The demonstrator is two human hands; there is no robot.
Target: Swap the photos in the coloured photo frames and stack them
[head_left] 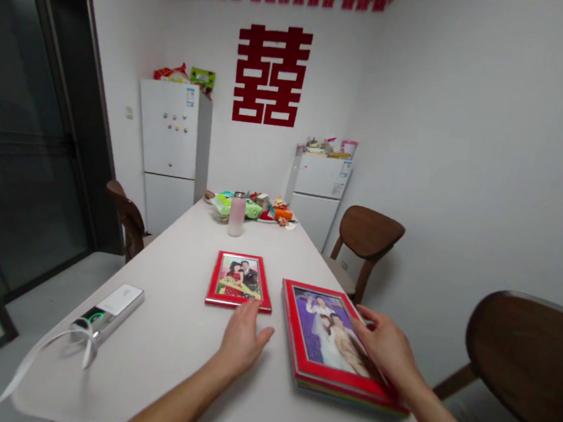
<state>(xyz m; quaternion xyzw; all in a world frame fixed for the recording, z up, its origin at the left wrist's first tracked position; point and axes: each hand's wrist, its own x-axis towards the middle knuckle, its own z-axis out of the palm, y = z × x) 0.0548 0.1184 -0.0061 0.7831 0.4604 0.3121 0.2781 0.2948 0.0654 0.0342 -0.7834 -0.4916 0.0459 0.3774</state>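
Two hands down on our white table (146,351), folks: our left hand (242,338) sits with fingers spread just below a small red photo frame (240,280), and our right hand (387,350), fingers loosely spread, rests on a stack of red photo frames (328,337) near the table's right edge.

One left hand (242,340), one right hand (388,346), one red photo frame (240,280), one stack of framed photos (328,343), one flask (237,214), one white device (108,312), two white refrigerators (171,139), three wooden chairs (367,232), one red double-happiness sign (270,74).
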